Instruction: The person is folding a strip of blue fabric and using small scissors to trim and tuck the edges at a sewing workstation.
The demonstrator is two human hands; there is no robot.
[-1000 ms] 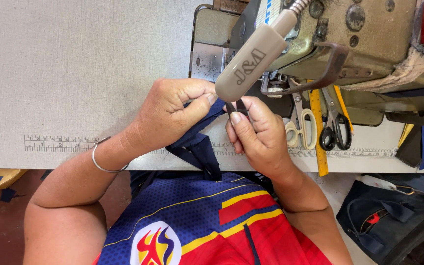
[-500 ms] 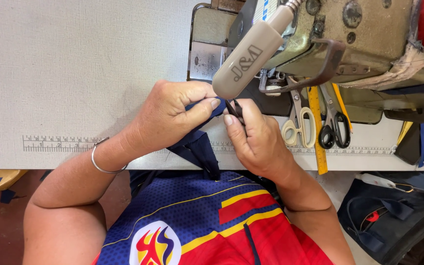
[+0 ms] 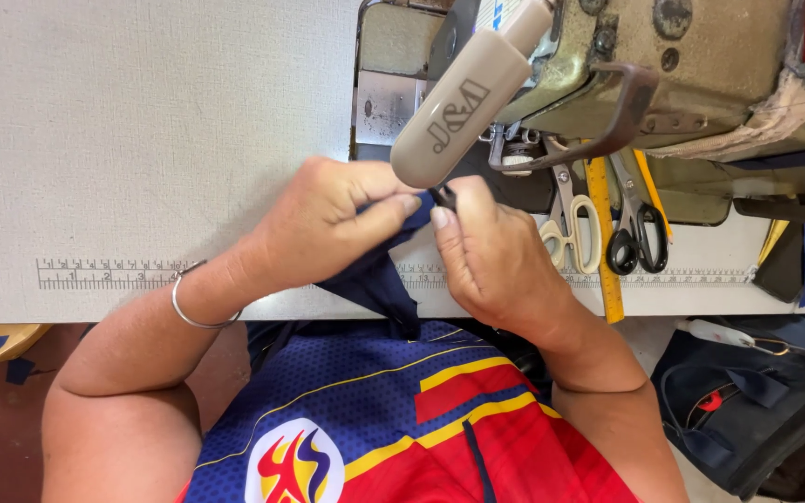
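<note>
Table (image 3: 142,121), pale and broad, carries a worn sewing machine (image 3: 701,65) at its far right, a printed ruler strip running along the near edge. Navy fabric (image 3: 375,279) hangs over that edge between a person's two hands. Left hand (image 3: 323,224), a bangle (image 3: 193,307) at the wrist, pinches the fabric's top between thumb and fingers; right hand (image 3: 491,261) grips it too, fingertips meeting the left's. Scissors (image 3: 570,228) and a yellow ruler (image 3: 603,233) lie just beside the right hand.
</note>
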